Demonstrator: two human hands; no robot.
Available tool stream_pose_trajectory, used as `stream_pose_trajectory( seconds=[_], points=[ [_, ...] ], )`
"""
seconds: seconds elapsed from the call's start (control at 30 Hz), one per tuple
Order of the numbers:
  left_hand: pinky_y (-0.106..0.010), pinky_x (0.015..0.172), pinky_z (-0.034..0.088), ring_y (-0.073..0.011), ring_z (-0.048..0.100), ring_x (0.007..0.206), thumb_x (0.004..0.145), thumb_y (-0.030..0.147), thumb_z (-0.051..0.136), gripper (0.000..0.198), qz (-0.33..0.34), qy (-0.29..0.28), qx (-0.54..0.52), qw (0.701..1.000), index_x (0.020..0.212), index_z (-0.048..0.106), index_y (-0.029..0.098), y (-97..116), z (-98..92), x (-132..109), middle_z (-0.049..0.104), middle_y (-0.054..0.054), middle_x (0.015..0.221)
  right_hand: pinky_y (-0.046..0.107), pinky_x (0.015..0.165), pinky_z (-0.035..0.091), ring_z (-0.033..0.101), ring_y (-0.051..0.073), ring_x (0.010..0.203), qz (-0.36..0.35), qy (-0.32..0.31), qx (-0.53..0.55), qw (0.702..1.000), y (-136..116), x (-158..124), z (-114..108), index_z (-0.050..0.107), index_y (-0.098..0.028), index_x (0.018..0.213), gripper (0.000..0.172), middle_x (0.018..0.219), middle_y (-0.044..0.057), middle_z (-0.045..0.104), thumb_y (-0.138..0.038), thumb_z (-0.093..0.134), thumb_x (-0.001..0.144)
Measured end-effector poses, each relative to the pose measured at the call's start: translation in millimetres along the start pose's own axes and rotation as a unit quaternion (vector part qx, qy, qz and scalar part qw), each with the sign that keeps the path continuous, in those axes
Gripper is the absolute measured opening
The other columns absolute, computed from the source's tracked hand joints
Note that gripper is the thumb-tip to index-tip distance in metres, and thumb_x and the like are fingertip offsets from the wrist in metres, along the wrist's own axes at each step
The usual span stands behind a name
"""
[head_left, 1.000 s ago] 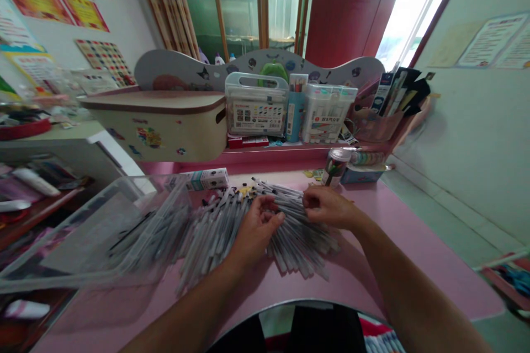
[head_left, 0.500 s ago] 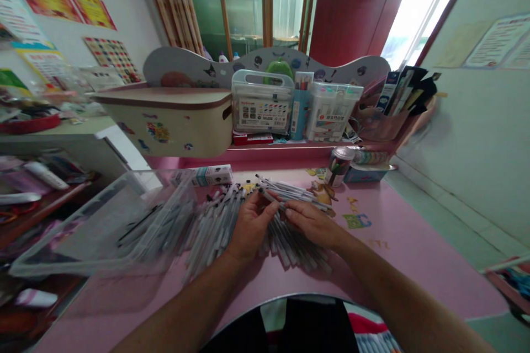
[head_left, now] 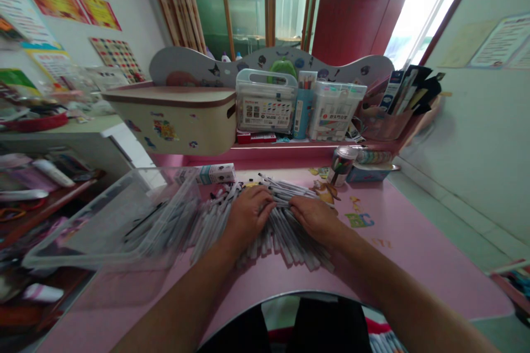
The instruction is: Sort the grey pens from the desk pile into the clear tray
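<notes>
Near the middle of the tabletop (head_left: 414,276), the left hand (head_left: 247,214) and right hand (head_left: 315,219) rest half-curled fingers (head_left: 257,194) on pens (head_left: 285,242), any grip impossible to tell.

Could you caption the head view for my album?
Left hand and right hand over loose pens on a pink desk, a clear bin at left.
</notes>
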State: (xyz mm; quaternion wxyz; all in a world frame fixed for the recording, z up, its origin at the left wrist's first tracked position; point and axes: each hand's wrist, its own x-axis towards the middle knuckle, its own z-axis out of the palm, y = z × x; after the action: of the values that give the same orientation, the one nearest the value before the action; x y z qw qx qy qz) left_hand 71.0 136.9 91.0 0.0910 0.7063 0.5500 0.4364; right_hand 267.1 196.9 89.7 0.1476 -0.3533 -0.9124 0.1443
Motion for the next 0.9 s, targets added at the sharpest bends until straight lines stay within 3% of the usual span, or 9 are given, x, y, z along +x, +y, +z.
stream_pose_trajectory(
  seconds=[0.13,0.23,0.6,0.9],
  points=[
    [-0.039,0.085,0.041,-0.0251,0.055,0.089,0.088,0.027,0.059,0.015,0.096,-0.098,0.195,0.971,0.097,0.070,0.020,0.3,-0.1,0.5,0.069,-0.009,0.091,0.028,0.067,0.034,0.059,0.018,0.079,-0.014,-0.006,-0.028,0.999,-2.5,-1.5,0.0,0.062,-0.020,0.093,0.024,0.088,0.005,0.069,-0.025,0.039,0.098],
    [-0.038,0.078,0.039,-0.0243,0.052,0.080,0.093,0.029,0.052,0.021,0.116,-0.121,0.254,0.953,0.098,0.070,0.019,0.0,1.6,-0.6,0.066,-0.009,0.080,0.029,0.063,0.032,0.058,0.018,0.074,-0.024,-0.006,-0.045,0.999,-6.3,-2.9,-1.4,0.062,-0.020,0.089,0.025,0.083,0.004,0.069,-0.026,0.039,0.097],
    [-0.036,0.074,0.038,-0.0236,0.054,0.078,0.091,0.029,0.057,0.018,0.106,-0.132,0.215,0.962,0.094,0.072,0.020,-4.8,0.6,0.6,0.066,-0.008,0.076,0.030,0.059,0.029,0.055,0.017,0.065,-0.034,-0.009,-0.056,0.998,-8.1,-3.8,-0.9,0.064,-0.021,0.087,0.027,0.074,0.003,0.067,-0.028,0.039,0.098],
    [-0.033,0.072,0.039,-0.0226,0.059,0.074,0.088,0.031,0.059,0.016,0.044,-0.138,0.151,0.978,0.084,0.072,0.021,0.9,-3.5,1.8,0.070,-0.008,0.076,0.029,0.059,0.032,0.057,0.018,0.066,-0.054,-0.021,-0.115,0.992,-2.3,-1.7,3.1,0.064,-0.022,0.100,0.028,0.080,0.004,0.069,-0.024,0.037,0.098]
  ],
)
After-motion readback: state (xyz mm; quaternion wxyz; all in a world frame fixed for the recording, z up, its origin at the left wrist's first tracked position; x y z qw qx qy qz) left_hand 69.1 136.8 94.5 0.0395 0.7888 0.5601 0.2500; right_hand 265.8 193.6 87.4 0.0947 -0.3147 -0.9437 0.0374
